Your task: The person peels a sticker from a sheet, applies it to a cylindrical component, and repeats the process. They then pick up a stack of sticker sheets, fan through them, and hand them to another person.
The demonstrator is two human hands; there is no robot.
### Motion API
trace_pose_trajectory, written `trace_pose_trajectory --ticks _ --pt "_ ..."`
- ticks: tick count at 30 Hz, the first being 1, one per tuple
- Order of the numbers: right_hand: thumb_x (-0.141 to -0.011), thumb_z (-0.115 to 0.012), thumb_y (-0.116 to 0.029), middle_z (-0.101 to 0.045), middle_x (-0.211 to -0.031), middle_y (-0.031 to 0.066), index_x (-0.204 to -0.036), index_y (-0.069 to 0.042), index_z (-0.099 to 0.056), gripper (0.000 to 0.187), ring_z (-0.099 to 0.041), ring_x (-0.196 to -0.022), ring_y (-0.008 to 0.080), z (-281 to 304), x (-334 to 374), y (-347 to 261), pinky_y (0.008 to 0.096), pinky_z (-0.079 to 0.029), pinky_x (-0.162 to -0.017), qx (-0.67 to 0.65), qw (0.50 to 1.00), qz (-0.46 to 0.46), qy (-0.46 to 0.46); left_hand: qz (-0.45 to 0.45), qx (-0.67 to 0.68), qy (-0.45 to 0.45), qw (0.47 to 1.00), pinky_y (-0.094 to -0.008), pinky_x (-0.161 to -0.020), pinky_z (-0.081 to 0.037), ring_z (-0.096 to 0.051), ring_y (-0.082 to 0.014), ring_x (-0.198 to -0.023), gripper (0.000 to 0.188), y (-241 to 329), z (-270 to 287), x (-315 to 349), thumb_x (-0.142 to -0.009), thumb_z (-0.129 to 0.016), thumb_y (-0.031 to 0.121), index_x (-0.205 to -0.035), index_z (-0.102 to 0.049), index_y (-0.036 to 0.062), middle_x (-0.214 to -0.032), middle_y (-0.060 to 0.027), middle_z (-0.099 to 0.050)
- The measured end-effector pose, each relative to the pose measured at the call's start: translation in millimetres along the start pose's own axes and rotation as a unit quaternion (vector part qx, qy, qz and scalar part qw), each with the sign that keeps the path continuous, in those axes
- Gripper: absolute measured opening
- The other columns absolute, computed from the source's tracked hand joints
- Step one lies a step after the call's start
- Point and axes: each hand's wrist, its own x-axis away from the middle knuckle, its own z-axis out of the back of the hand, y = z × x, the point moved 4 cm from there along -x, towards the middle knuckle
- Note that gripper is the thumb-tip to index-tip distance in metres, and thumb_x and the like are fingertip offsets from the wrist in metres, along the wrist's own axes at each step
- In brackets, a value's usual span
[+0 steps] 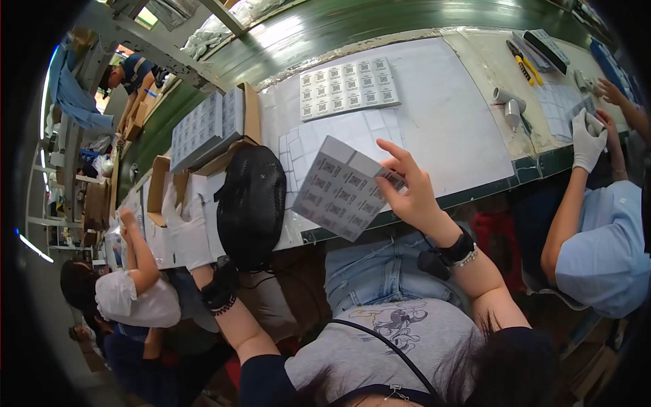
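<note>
Our right hand [410, 193] pinches one lifted sheet [339, 186]; our left hand [188, 234] has fingers spread; upper-left stacks [196, 132] seem yet undone.

The wearer is showing two hands: one bare right hand [410, 191], one gloved left hand [186, 234]. One label sheet [342, 190] is being held; one label panel [349, 88] is lying flat. Beside one black mesh bag [251, 200], two cardboard boxes [253, 114] [161, 184] are standing.

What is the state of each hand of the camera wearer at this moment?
Left hand: white-gloved, open, fingers apart, nothing visible in its grip.
Right hand: bare, closed on the grey printed sheet.
</note>
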Motion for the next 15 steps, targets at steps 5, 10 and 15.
trace_pose_trajectory --ticks 5,10,15 --pt "-0.076 -0.059 0.005 -0.061 -0.084 0.0057 -0.124 -0.005 -0.044 0.051 -0.058 -0.076 0.0098 -6.9 5.5 -25.7 0.0236 -0.047 -0.069 -0.047 0.997 0.048 -0.028 -0.209 0.059 -0.167 0.962 -0.0269 -0.074 -0.046 -0.058 -0.0176 -0.088 0.034 146.8 -54.7 39.1 -0.081 -0.063 0.012 -0.111 -0.053 -0.0005 -0.101 -0.009 -0.06" --pt "-0.074 -0.062 0.004 -0.062 -0.082 0.0057 -0.116 -0.003 -0.053 0.044 -0.059 -0.073 0.01 2.9 10.6 -24.9 0.0229 -0.048 -0.066 -0.009 0.999 0.035 -0.007 0.042 0.27 -0.32 0.907 -0.0202 -0.056 -0.041 -0.049 -0.0055 -0.062 0.022 137.5 -112.0 58.7 -0.084 -0.062 0.018 -0.094 -0.059 -0.0013 -0.071 -0.0004 -0.059" --pt "-0.072 -0.065 0.003 -0.063 -0.083 0.0073 -0.104 -0.002 -0.061 0.033 -0.061 -0.073 0.011 23.4 13.4 -17.9 0.023 -0.049 -0.064 0.048 0.999 0.01 0.015 0.07 0.297 -0.282 0.91 -0.0174 -0.05 -0.035 -0.039 -0.0007 -0.056 0.022 148.3 -125.3 58.8 -0.085 -0.061 0.02 -0.081 -0.058 -0.0013 -0.06 0.0045 -0.049"
